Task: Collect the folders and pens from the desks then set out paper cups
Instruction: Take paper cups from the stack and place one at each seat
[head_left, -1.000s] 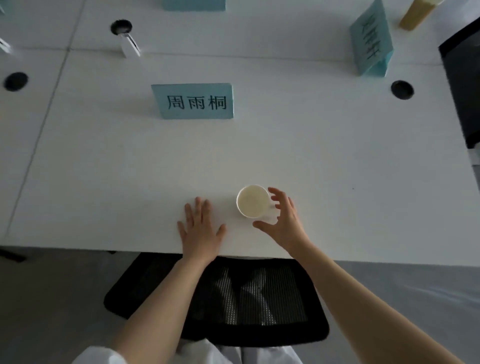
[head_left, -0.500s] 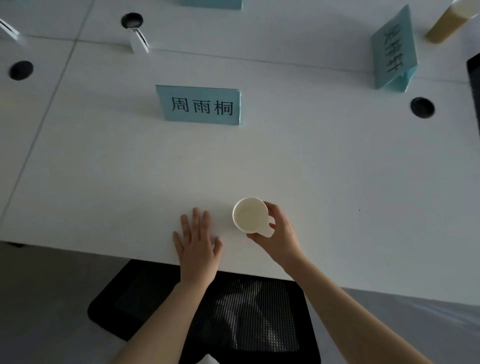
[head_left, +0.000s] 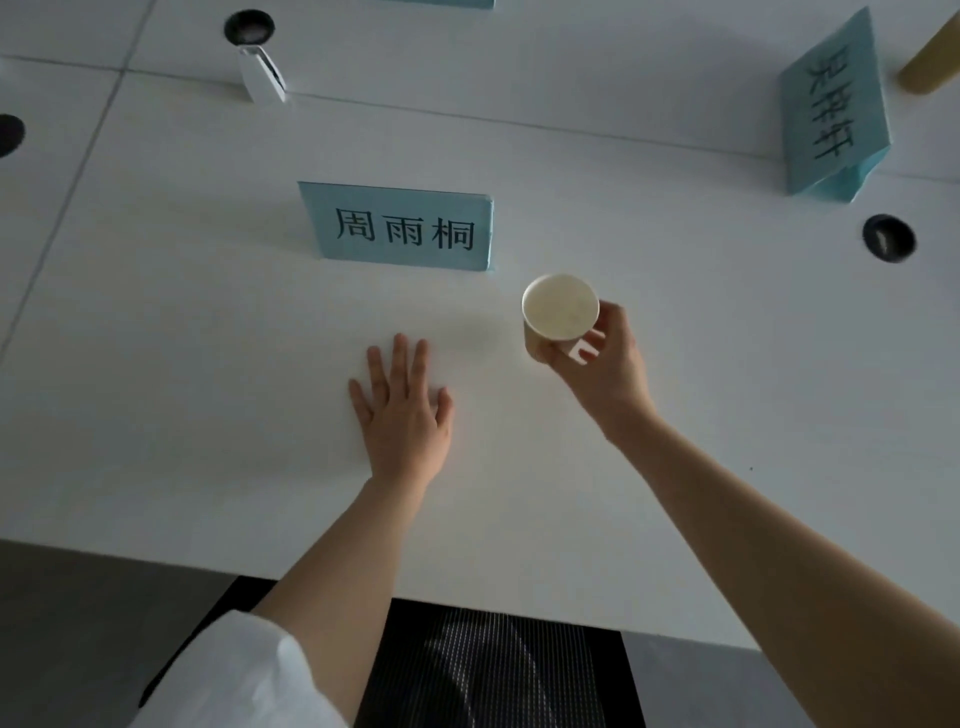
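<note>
A white paper cup (head_left: 559, 309) with a folded paper handle is lifted slightly above the white desk (head_left: 208, 364), to the right of a blue name card (head_left: 402, 227). My right hand (head_left: 605, 364) grips the cup from below and the side, fingers curled round its wall and handle. My left hand (head_left: 404, 410) lies flat on the desk with fingers spread, left of the cup and apart from it. No folders or pens show.
A second blue name card (head_left: 834, 111) stands at the far right, with a yellowish bottle (head_left: 932, 62) behind it. Round cable holes (head_left: 889, 237) (head_left: 248, 26) are set in the desk, and a small white stand (head_left: 262, 73). A black mesh chair (head_left: 493, 670) sits below the desk edge.
My right hand closed round the cup, lifted it and carried it forward and right toward the name card. My left hand stayed flat on the desk.
</note>
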